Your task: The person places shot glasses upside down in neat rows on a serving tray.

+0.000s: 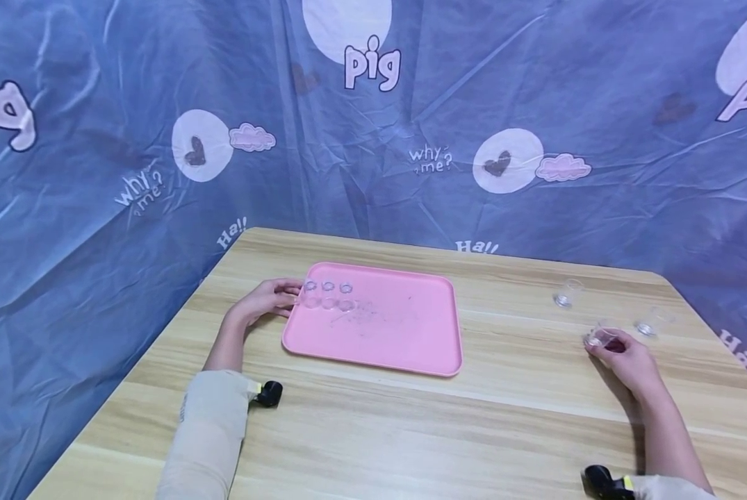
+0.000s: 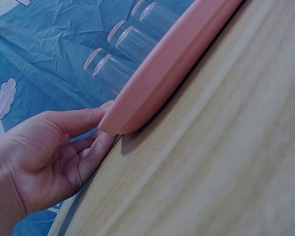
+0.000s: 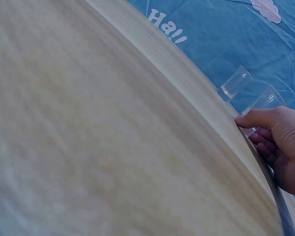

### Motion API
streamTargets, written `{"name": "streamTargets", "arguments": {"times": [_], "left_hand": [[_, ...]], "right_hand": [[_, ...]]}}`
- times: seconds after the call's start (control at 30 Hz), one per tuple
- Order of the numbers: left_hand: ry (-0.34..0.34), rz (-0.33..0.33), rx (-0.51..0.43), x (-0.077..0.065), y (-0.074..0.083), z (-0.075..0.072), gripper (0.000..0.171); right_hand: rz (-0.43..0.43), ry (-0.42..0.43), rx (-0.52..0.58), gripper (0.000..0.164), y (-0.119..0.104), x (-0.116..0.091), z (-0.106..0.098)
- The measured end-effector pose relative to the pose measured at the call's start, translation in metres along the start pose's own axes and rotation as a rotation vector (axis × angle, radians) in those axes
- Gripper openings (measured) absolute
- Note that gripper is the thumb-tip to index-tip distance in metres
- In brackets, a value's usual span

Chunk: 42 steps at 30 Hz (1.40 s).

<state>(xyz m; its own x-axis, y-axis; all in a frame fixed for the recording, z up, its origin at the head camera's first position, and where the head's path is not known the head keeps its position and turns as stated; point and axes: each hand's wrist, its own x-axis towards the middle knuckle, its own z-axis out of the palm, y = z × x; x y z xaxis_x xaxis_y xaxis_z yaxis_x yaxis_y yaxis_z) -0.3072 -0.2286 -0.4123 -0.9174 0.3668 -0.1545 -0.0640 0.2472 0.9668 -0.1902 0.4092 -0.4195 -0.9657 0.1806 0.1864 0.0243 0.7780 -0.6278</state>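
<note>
The pink tray (image 1: 404, 347) lies on the table. My left hand (image 1: 268, 300) is at its left edge; in the left wrist view the thumb and fingers pinch the tray's rim (image 2: 147, 88). Small clear glasses (image 1: 328, 295) stand in rows at the tray's left end; whether they are upright or upside down I cannot tell. Far to the right, my right hand (image 1: 629, 361) holds another small clear glass (image 1: 600, 336) low at the tabletop, between thumb and fingers. Beyond that hand are two more clear glasses, one to the left (image 1: 565, 294) and one to the right (image 1: 651, 323).
A wooden table (image 1: 373, 430) carries everything. Blue printed cloth (image 1: 360, 153) hangs behind and along its sides. Wooden tabletop stretches between the tray and my right hand. A black device (image 1: 269, 394) is strapped at the left wrist, another (image 1: 604, 482) at the right.
</note>
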Motion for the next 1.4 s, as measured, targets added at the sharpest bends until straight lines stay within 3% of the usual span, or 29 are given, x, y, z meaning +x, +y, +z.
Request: {"name": "streamTargets", "arguments": {"times": [0.3, 0.53, 0.8, 1.1, 1.4], "left_hand": [[0.0, -0.002, -0.011, 0.001, -0.001, -0.001, 0.05], [0.001, -0.004, -0.007, -0.001, 0.001, -0.002, 0.049], [-0.004, 0.015, -0.016, -0.001, 0.002, -0.003, 0.049], [-0.008, 0.021, -0.017, 0.0, 0.0, -0.001, 0.049], [0.0, 0.001, -0.011, -0.001, 0.003, 0.0, 0.049]], "right_hand": [[0.002, -0.016, 0.006, 0.039, -0.001, 0.0, 0.0], [-0.05, -0.028, -0.052, 0.041, -0.009, 0.003, 0.0], [-0.072, -0.038, 0.012, 0.041, -0.02, 0.005, 0.0], [-0.132, -0.009, 0.033, 0.035, -0.038, 0.008, 0.0], [-0.169, -0.046, 0.075, 0.034, -0.068, 0.013, 0.006]]}}
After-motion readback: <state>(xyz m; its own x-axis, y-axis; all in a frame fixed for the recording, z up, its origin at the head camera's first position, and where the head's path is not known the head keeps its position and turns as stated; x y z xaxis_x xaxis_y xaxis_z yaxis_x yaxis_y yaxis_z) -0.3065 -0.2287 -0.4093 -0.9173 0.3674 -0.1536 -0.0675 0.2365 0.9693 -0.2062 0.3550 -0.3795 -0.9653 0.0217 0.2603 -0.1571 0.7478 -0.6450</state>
